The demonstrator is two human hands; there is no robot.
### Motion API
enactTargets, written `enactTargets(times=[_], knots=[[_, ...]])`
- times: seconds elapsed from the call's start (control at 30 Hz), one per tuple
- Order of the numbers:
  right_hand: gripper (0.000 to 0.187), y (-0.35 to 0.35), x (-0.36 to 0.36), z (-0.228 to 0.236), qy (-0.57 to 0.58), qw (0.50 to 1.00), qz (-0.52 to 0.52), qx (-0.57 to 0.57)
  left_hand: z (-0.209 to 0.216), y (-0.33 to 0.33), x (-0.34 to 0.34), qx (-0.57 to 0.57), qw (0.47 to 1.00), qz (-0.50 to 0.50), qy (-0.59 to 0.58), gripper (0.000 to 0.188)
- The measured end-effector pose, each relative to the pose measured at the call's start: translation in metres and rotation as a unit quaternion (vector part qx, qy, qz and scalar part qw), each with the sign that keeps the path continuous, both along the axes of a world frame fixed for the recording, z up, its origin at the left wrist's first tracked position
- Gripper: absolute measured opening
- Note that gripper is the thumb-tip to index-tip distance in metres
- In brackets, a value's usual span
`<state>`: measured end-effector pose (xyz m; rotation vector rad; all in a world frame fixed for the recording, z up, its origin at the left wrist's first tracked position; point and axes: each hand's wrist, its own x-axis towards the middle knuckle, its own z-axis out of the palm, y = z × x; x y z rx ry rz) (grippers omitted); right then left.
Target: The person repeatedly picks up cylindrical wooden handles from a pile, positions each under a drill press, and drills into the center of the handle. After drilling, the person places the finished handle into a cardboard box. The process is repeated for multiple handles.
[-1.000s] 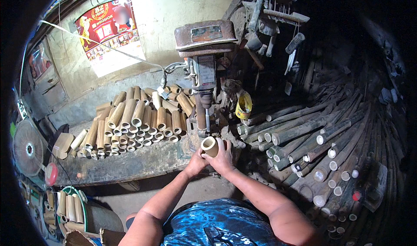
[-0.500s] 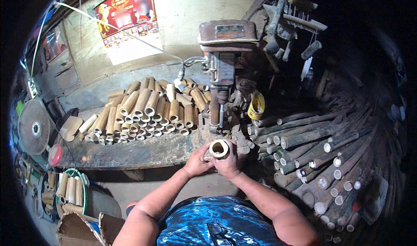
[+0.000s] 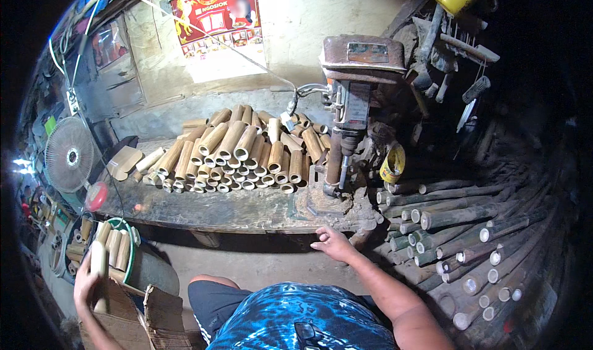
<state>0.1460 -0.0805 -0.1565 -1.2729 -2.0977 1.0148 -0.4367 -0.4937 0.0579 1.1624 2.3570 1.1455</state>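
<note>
At the lower left, my left hand (image 3: 88, 285) is wrapped round a pale bamboo tube (image 3: 99, 260), held upright above an open cardboard box (image 3: 114, 330). Part of the grip is hidden behind the tube. Right beside it is a green-rimmed bin (image 3: 137, 236) with several cut bamboo pieces (image 3: 118, 251). My right hand (image 3: 335, 245) hovers just off the front edge of the workbench (image 3: 204, 211), below the drill press (image 3: 357, 103). It holds nothing; the fingers are loosely bent, with thumb and forefinger apart.
Cut bamboo tubes (image 3: 238, 149) are stacked on the bench against the wall. Long bamboo poles (image 3: 460, 217) lie piled at the right. A fan (image 3: 69, 155) stands at the left, and a cable (image 3: 216, 41) runs above the bench. A yellow container (image 3: 393, 163) hangs beside the drill press.
Both hands were together round a bamboo tube before the drill press. My left hand has swung to the box at the lower left; the right has let go. The view has shifted left.
</note>
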Motion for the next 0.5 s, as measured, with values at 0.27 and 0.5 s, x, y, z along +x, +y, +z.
enactTargets(times=[0.27, 0.5], knots=[[0.056, 0.008, 0.002, -0.023, -0.039, 0.999, 0.018, -0.013, -0.012, -0.039, 0.017, -0.313, 0.930, 0.185, 0.057, 0.083], [0.056, 0.007, 0.017, -0.026, -0.052, 0.999, 0.009, -0.011, -0.032, 0.252, 0.125, -0.026, 0.973, -0.196, 0.117, 0.055]])
